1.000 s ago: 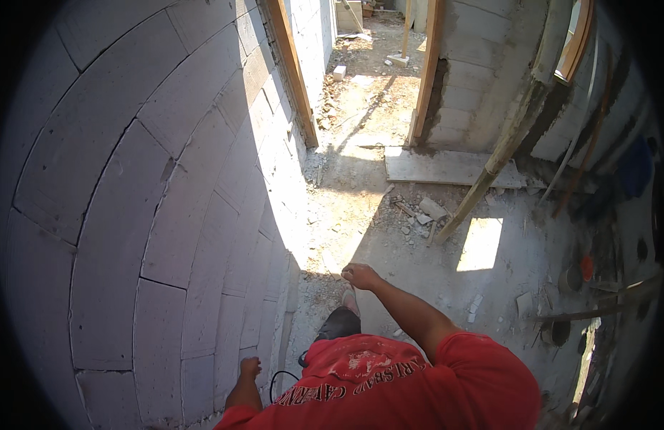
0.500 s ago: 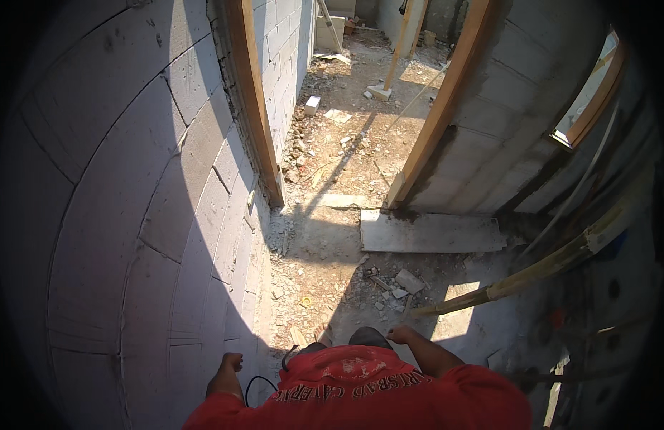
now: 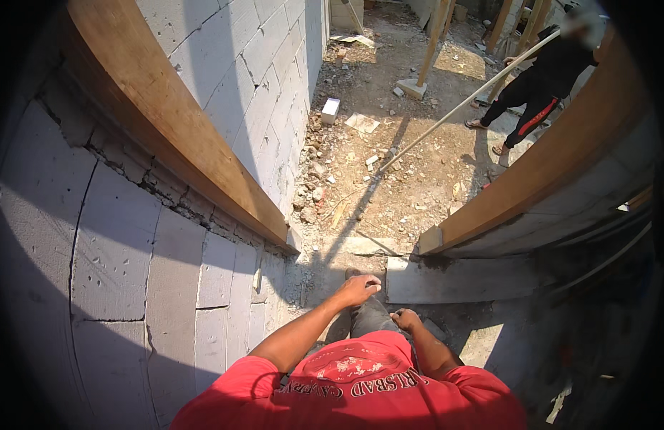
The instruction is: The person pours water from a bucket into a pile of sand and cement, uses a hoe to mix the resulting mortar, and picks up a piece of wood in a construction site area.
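My left hand (image 3: 359,289) hangs in front of my leg, its fingers curled in, and no object shows in it. Lower and to the right, my right hand (image 3: 406,320) is also loosely closed beside my thigh, with no object visible in it. Neither hand touches the walls. Ahead of me stands a doorway between a left wooden post (image 3: 181,122) and a right wooden post (image 3: 518,172). Closest to my hands is a pale flat slab (image 3: 454,279) along the foot of the right wall.
Rubble (image 3: 314,172) lines the block wall (image 3: 235,72) beyond the doorway, near a white block (image 3: 330,111). A long pole (image 3: 454,111) slants over the dirt floor. Another person (image 3: 536,82) in dark clothes stands at the far right. A wooden prop (image 3: 434,43) stands farther back.
I have moved closer to the doorway, and its posts look larger. My left hand has swung forward and right, in front of my leg. The other person has come into view.
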The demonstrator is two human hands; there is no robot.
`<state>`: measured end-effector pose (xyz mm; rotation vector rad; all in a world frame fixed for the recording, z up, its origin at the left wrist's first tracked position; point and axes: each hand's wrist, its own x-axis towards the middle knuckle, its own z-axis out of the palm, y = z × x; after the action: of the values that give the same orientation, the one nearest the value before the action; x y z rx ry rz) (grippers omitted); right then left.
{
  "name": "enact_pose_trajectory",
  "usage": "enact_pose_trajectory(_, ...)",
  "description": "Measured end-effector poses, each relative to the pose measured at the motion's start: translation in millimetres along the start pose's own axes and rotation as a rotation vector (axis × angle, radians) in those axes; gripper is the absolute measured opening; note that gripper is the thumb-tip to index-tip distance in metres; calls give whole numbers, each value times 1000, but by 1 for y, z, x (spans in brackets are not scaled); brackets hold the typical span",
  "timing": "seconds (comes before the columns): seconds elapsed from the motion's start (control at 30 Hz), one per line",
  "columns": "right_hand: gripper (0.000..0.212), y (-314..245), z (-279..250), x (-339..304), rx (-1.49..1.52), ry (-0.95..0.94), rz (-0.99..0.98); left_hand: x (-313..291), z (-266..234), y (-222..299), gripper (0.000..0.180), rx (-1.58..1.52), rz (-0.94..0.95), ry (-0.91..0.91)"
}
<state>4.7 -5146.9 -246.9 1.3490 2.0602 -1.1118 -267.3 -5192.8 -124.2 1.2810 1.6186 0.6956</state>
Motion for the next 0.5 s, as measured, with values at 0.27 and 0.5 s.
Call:
enact_pose_trajectory(0.27,49,-162,-215,118,248,162,-206,71,-111,-14,40,130,-139,-387)
enact_pose_trajectory(0.5,46,-271,-365,275,359,35,-347,254,-265,12,39,75,-163,-331)
